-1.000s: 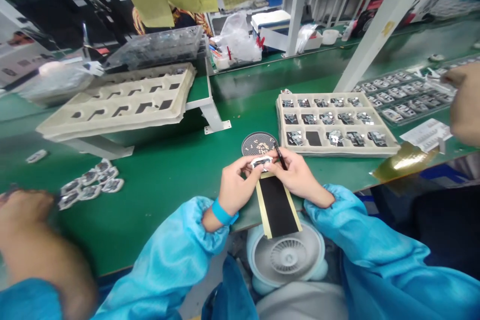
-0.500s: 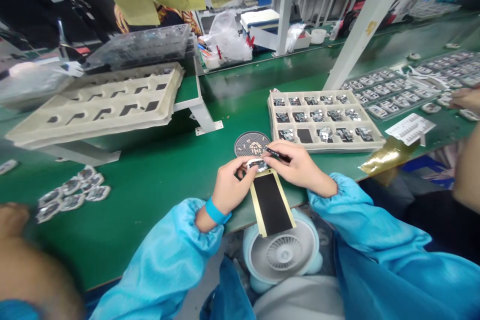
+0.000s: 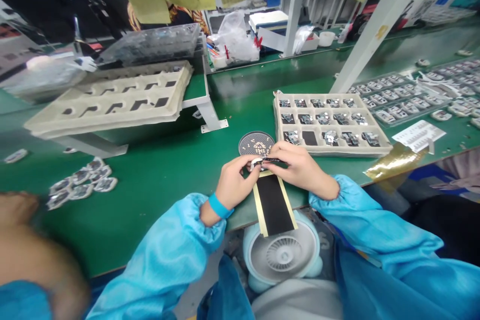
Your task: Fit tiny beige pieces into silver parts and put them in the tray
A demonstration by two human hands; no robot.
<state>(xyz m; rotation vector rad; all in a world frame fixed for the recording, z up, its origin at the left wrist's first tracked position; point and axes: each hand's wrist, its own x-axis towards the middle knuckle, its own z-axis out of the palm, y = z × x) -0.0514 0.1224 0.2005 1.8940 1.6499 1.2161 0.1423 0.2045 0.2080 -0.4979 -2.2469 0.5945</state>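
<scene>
My left hand [image 3: 237,184] pinches a small white-edged electronic part [image 3: 255,162], much of it hidden by the fingers. In my right hand [image 3: 300,169] are slim black tweezers [image 3: 273,160], their tips pointing left at the part. The two hands almost meet over the table's front edge. Just below them, a black sheet with pale yellow borders [image 3: 276,205] hangs partly past that edge. Behind the fingers lies a round dark perforated dish [image 3: 245,145] with several tiny beige pieces on it.
A beige compartment tray [image 3: 333,152] of metal parts stands right of the dish. Another beige tray [image 3: 108,122] rests on a raised shelf at left. Several white-edged parts [image 3: 81,191] lie below it. A fan [image 3: 285,255] is under the edge. A co-worker's arm [image 3: 26,245] is at left.
The white-edged part has tilted up in my left hand, and the tweezers now lie flatter and closer against it. The whole view has shifted slightly; the co-worker's hand at right has left the picture.
</scene>
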